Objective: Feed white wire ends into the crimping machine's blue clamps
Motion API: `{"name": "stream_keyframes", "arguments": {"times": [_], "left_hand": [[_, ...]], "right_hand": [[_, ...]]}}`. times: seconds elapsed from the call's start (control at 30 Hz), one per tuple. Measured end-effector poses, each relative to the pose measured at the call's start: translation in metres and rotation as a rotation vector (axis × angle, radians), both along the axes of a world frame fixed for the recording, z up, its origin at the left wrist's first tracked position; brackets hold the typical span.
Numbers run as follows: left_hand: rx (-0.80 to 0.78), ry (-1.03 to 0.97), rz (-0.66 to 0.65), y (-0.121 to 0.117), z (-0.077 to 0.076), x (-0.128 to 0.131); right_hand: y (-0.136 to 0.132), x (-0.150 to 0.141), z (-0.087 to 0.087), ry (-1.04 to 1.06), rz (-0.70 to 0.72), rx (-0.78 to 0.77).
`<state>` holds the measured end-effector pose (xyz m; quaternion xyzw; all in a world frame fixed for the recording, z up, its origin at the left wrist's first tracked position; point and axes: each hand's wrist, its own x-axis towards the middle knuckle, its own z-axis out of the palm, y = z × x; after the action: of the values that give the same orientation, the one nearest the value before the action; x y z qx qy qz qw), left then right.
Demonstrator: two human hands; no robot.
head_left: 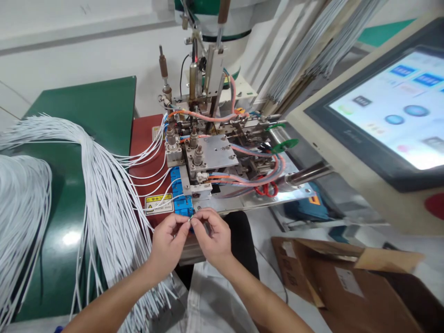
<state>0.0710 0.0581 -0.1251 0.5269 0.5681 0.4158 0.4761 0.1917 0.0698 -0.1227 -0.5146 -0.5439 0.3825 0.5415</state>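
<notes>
My left hand [169,240] and my right hand [212,236] meet fingertip to fingertip in front of the machine's near blue edge. Both are closed in a pinch. Between them is a tiny, thin piece that looks like the end of a white wire; the fingers hide most of it. Just beyond the fingertips is a row of blue wire holders [182,203], with several white wires [152,178] running into it from the left. Those wires come from a large bundle of white wires [104,199] beside my left forearm.
A second wire bundle [21,199] lies on the green table [62,259]. Behind my hands stands a metal machine [215,152] with orange and blue tubes and a solder-like spool [280,138]. A touchscreen [391,111] juts in at right, above an open cardboard box [347,286].
</notes>
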Motion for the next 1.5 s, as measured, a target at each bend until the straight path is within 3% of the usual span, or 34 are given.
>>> {"name": "stream_keyframes", "arguments": {"times": [0.1,0.23,0.3,0.37,0.5,0.6,0.83,1.0,1.13,1.3,1.5], "left_hand": [[0.012,0.064,-0.073,0.004,0.008,-0.006],[0.009,0.206,-0.291,0.014,0.023,-0.017],[-0.015,0.233,-0.362,0.016,0.027,-0.019],[-0.046,0.198,-0.305,0.016,0.025,-0.017],[-0.056,0.060,-0.066,0.011,0.013,-0.008],[-0.087,-0.007,-0.026,0.009,0.009,-0.004],[-0.156,-0.088,-0.024,0.010,0.018,-0.002],[-0.171,-0.104,-0.013,0.009,0.014,0.000],[-0.154,0.069,-0.100,0.012,0.013,-0.009],[0.091,0.514,-0.236,0.022,0.013,-0.028],[0.157,0.666,-0.287,0.028,0.009,-0.028]], "right_hand": [[0.007,0.012,0.010,-0.141,0.125,0.038],[0.017,0.030,0.025,-0.323,0.421,-0.026],[0.017,0.033,0.026,-0.373,0.499,-0.013],[0.015,0.029,0.022,-0.325,0.402,-0.023],[0.005,0.014,0.006,-0.100,0.118,-0.094],[0.001,0.011,-0.001,-0.033,0.115,-0.108],[0.006,0.013,-0.002,0.162,0.099,-0.266],[0.003,0.012,-0.001,-0.036,0.065,-0.092],[0.003,0.016,-0.008,-0.311,0.028,0.114],[0.011,0.022,-0.021,-0.426,0.061,-0.067],[0.016,0.023,-0.026,-0.520,0.103,-0.126]]}}
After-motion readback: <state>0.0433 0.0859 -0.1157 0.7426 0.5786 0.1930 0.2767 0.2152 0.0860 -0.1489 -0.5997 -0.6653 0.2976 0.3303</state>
